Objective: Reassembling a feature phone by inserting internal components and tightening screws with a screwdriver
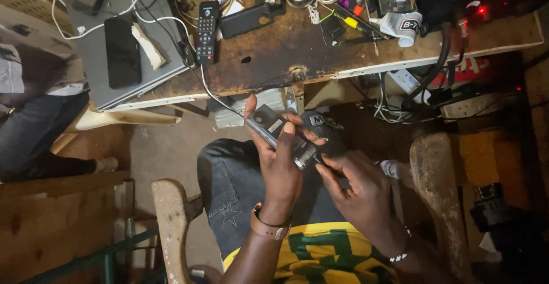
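Upper left of the frame: a grey laptop point(114, 50) lies closed on the worn wooden surface point(297, 55), with a black phone point(122, 51) and white cables on its lid. Just right of it lies a black remote control point(207, 31). Centre frame, below the surface edge: the left hand point(280, 167) is clamped around a small dark phone point(280, 135), thumb on its face; a pale rectangular label sits on the upper body. The right hand point(357, 190) has its fingertips pinched together at the phone's lower end. Both are above the person's lap, between two wooden chair arms point(171, 221). Upper right: a white tube point(400, 26) with a red-and-black label lies beside black cables, and a white power strip point(407, 81) sits below the surface edge.
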